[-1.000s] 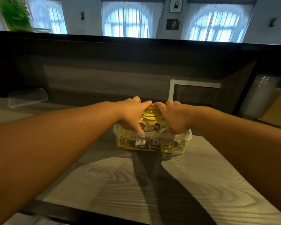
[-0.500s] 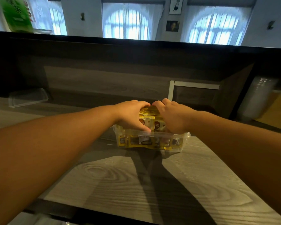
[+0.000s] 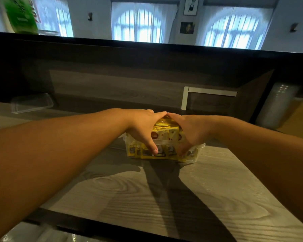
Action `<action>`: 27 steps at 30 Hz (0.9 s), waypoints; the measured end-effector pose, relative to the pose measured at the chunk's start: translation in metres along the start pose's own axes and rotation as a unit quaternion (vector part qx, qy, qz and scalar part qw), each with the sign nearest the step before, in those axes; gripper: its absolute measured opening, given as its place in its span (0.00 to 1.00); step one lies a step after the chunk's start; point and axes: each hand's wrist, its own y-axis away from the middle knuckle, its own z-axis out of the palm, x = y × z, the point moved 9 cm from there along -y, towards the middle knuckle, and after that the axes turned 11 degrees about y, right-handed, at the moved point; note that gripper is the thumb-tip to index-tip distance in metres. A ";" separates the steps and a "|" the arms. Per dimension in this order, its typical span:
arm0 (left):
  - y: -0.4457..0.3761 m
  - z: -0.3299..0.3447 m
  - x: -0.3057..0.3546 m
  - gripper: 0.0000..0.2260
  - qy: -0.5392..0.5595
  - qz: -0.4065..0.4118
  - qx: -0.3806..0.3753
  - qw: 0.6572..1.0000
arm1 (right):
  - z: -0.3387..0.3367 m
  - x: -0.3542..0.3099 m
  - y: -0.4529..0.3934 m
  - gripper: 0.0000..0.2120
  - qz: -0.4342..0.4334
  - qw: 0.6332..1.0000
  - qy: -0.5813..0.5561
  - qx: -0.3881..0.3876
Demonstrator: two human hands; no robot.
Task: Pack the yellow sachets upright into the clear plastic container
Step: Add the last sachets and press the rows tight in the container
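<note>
**Both hands clasp the packed sachets in the container**

On the near stretch of the pale grey wood-grain tabletop (image 3: 208,198) lie only the dark shadows of the two forearms, reaching from the front edge toward the clear plastic rectangular container (image 3: 197,155) at the middle of the surface. The yellow sachets (image 3: 166,132) stand upright inside it, packed close, their tops rising above its rim.

The left hand (image 3: 143,130) curls over the left side of the bundle, thumb down on the container's near wall, fingers over the sachet tops. The right hand (image 3: 191,131) mirrors it on the right, thumb down on the near wall. The fingertips of both meet above the sachets, so the hands grip the bundle between them.

Bare tabletop lies left and right of the container. Farther off to the left, well apart, a clear flat plastic lid (image 3: 31,103) lies near the dark wooden back panel (image 3: 112,84), which closes off the far side just behind the container.
</note>
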 end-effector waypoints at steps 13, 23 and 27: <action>0.013 0.002 0.003 0.53 -0.001 0.035 0.116 0.993 | 0.000 0.001 0.013 0.62 0.039 0.988 0.095 0.113; 0.041 0.015 0.023 0.39 -0.063 0.025 0.171 0.983 | 0.009 -0.020 0.043 0.41 0.024 0.974 0.140 0.175; 0.056 -0.002 0.030 0.38 -0.019 0.002 0.239 0.971 | -0.009 -0.017 0.060 0.42 0.055 0.963 0.118 0.238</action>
